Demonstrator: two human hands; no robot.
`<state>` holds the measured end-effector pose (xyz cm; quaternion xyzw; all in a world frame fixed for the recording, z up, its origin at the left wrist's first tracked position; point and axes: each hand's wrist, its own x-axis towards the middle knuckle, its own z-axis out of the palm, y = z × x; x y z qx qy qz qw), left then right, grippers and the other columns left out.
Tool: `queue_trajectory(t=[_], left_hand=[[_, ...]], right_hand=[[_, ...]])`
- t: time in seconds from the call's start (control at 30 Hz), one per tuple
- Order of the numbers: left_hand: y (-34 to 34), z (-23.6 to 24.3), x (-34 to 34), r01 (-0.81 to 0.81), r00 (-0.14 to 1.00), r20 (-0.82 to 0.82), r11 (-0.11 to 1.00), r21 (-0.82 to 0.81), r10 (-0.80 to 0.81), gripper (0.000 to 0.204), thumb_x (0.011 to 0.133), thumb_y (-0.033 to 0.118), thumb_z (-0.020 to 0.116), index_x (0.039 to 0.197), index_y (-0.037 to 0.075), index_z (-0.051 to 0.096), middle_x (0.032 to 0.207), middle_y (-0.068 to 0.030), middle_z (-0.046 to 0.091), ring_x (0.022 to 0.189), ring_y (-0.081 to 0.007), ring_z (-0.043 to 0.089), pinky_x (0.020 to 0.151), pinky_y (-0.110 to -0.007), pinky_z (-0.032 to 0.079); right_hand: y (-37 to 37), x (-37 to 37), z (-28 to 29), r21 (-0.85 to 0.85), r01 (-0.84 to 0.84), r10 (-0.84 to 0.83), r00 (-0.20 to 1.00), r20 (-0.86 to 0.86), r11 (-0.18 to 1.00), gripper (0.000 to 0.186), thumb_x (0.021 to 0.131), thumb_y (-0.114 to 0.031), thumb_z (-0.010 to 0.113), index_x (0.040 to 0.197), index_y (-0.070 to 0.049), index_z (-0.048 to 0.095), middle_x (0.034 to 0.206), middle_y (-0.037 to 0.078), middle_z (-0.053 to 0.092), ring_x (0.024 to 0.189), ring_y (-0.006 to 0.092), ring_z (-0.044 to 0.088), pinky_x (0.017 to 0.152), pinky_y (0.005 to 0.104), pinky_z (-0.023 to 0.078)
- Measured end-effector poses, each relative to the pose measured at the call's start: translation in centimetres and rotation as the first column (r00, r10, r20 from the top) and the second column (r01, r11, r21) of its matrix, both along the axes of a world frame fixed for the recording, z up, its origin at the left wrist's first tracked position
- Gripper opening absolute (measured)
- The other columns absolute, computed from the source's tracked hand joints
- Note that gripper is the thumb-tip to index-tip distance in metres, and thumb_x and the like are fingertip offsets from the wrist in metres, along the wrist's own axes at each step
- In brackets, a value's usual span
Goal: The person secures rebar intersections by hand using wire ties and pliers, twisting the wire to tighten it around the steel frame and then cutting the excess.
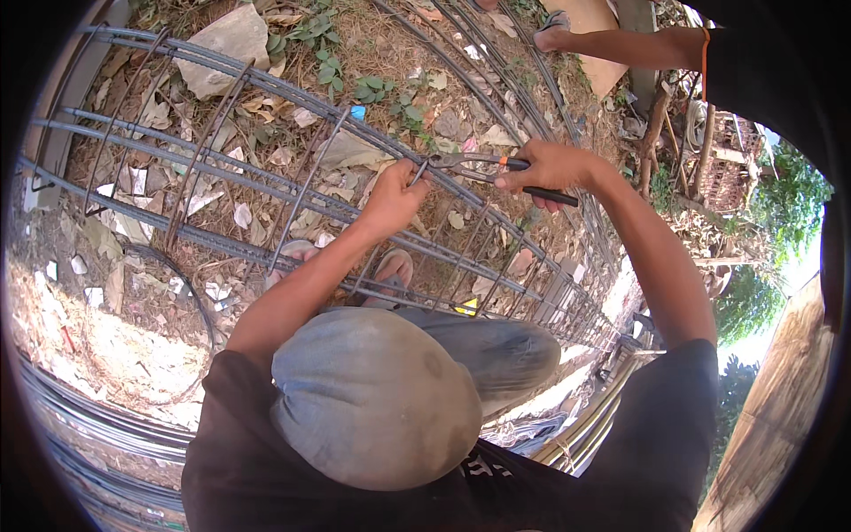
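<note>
A long reinforcing cage of steel bars and square stirrups runs across in front of me. My left hand is closed on a steel stirrup where it meets the far upper bars. Gripped in my right hand is a pair of pliers with black and orange handles. Their jaws rest at the bars, right beside my left fingertips. Whether the jaws bite on tie wire is too small to tell.
Loose long bars lie beyond the cage. Another person's leg reaches in from the upper right. My knee is bent before me, with my feet under the cage. Stones, such as a flat slab, and dry leaves litter the ground.
</note>
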<state>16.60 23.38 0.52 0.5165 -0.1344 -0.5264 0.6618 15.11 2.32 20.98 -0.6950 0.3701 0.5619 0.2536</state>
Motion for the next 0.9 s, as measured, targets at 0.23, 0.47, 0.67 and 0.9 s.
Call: queue_trajectory(t=[0.23, 0.47, 0.67, 0.9], left_hand=[[-0.2, -1.1, -0.6, -0.033, 0.999, 0.043, 0.999, -0.017, 0.034, 0.014, 0.089, 0.01, 0.059, 0.096, -0.003, 0.061, 0.07, -0.0015, 0.053, 0.063, -0.0085, 0.045, 0.055, -0.03, 0.035], [-0.2, -1.1, -0.3, 0.004, 1.0, 0.031, 0.999, 0.038, -0.005, 0.012, 0.09, 0.012, 0.06, 0.096, 0.001, 0.061, 0.071, 0.0017, 0.053, 0.061, -0.0065, 0.044, 0.053, -0.028, 0.035], [0.1, 0.9, 0.3, 0.006, 1.0, -0.008, 0.999, 0.048, -0.006, 0.012, 0.092, 0.013, 0.06, 0.096, 0.002, 0.06, 0.068, 0.0026, 0.051, 0.056, -0.0063, 0.041, 0.048, -0.027, 0.032], [0.1, -0.1, 1.4, 0.238, 0.942, -0.269, 0.965, 0.107, -0.203, 0.024, 0.098, 0.021, 0.059, 0.109, 0.0, 0.062, 0.074, -0.0068, 0.061, 0.067, -0.0152, 0.063, 0.058, -0.027, 0.049]], right_hand=[[2.5, -4.2, -0.1, -0.562, -0.631, 0.831, 0.514, 0.215, 0.535, 0.031, 0.077, -0.021, 0.076, 0.094, -0.001, 0.06, 0.087, 0.016, 0.066, 0.072, 0.0271, 0.068, 0.065, 0.0444, 0.054], [1.5, -3.7, -0.1, -0.679, -0.629, 0.925, 0.222, 0.309, 0.378, 0.021, 0.086, -0.018, 0.066, 0.1, -0.005, 0.06, 0.085, 0.011, 0.068, 0.074, 0.0306, 0.065, 0.074, 0.0428, 0.052], [-1.2, -5.5, 0.2, -0.045, -0.076, 0.087, 0.925, 0.37, 0.996, 0.039, 0.096, -0.038, 0.06, 0.081, -0.003, 0.069, 0.075, 0.007, 0.067, 0.065, 0.0151, 0.064, 0.061, 0.0334, 0.05], [6.4, -13.9, 2.6, 0.247, 0.611, -0.554, 0.382, 0.74, 0.752, 0.034, 0.102, -0.031, 0.056, 0.112, 0.0, 0.065, 0.078, 0.003, 0.065, 0.065, 0.0104, 0.061, 0.06, 0.0254, 0.05]])
